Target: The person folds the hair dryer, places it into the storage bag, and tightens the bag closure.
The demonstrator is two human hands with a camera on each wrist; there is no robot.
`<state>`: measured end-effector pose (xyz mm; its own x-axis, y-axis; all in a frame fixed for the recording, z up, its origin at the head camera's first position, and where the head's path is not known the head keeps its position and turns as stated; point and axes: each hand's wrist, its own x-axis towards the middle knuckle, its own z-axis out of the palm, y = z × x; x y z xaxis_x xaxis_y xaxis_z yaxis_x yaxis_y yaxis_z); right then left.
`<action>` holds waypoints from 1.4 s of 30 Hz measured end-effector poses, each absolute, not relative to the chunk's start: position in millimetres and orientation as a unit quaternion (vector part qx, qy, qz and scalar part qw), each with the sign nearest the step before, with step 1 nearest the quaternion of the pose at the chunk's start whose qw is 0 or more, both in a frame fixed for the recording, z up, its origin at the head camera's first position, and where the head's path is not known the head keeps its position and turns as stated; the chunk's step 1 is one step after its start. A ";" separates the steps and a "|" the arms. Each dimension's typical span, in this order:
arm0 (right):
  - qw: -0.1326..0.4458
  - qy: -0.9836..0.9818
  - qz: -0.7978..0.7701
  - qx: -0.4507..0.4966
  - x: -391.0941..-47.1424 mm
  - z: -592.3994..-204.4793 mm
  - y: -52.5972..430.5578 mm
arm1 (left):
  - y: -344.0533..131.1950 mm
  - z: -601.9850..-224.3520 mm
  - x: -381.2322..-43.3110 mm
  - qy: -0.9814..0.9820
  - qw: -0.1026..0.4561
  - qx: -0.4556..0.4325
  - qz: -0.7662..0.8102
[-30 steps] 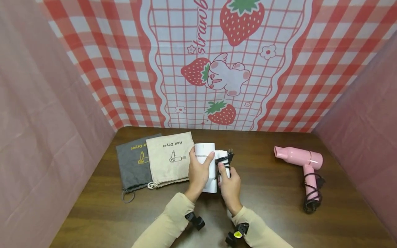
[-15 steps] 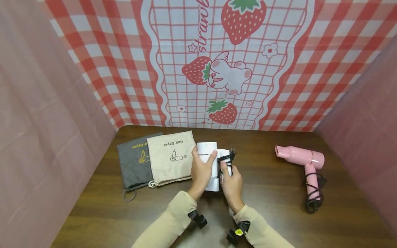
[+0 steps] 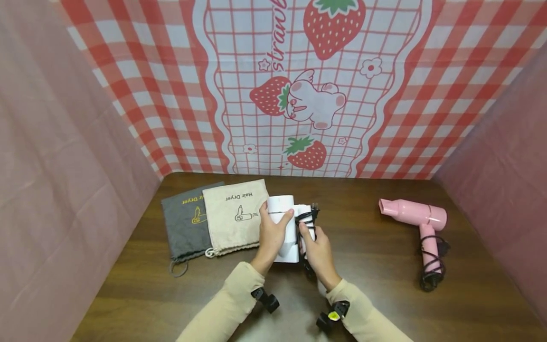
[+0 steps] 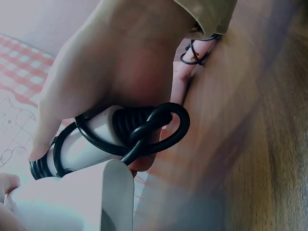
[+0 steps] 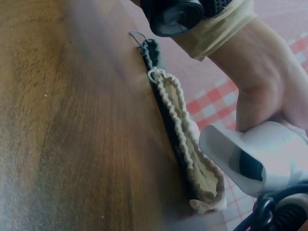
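Observation:
Both hands hold a white hair dryer point(image 3: 280, 203) over the middle of the table. My left hand point(image 3: 272, 237) grips its barrel, thumb on top. The folded handle point(image 4: 89, 139) has a black cord point(image 4: 168, 142) wound round it, and my right hand point(image 3: 318, 254) grips that handle. Toward me points the flat nozzle point(image 5: 226, 149), seen close in the right wrist view. Just left of the left hand lies a beige drawstring bag point(image 3: 235, 218) printed "Hair Dryer". It partly covers a grey drawstring bag point(image 3: 181, 232).
A pink hair dryer point(image 3: 410, 213) with its cord wrapped round the handle lies at the right of the brown wooden table point(image 3: 367, 285). Pink cloth point(image 3: 64, 166) walls the sides. A red checked strawberry cloth point(image 3: 171, 109) hangs behind.
The white hair dryer has shifted slightly left with both hands still on it. The right forearm has swung a little outward. Bags and pink hair dryer stay put.

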<state>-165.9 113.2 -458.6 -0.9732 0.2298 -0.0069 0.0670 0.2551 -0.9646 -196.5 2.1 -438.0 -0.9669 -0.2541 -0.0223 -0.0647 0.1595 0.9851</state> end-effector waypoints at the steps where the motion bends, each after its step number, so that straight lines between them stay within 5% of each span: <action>1: 0.063 -0.790 0.603 -0.089 -165.9 -458.8 113.3 | 0.9 -437.8 -196.8 -0.755 0.070 0.105 -0.644; 7: 0.044 -0.791 0.606 -0.065 -165.5 -459.4 113.9 | -3.7 -437.0 -199.3 -0.740 0.063 0.118 -0.659; 26: 0.113 -0.816 0.564 -0.066 -165.7 -456.1 119.3 | -5.7 -435.6 -203.2 -0.719 0.012 0.091 -0.689; 42: 0.096 -0.815 0.566 -0.076 -165.8 -456.8 124.8 | -10.4 -440.8 -201.6 -0.721 0.005 0.066 -0.690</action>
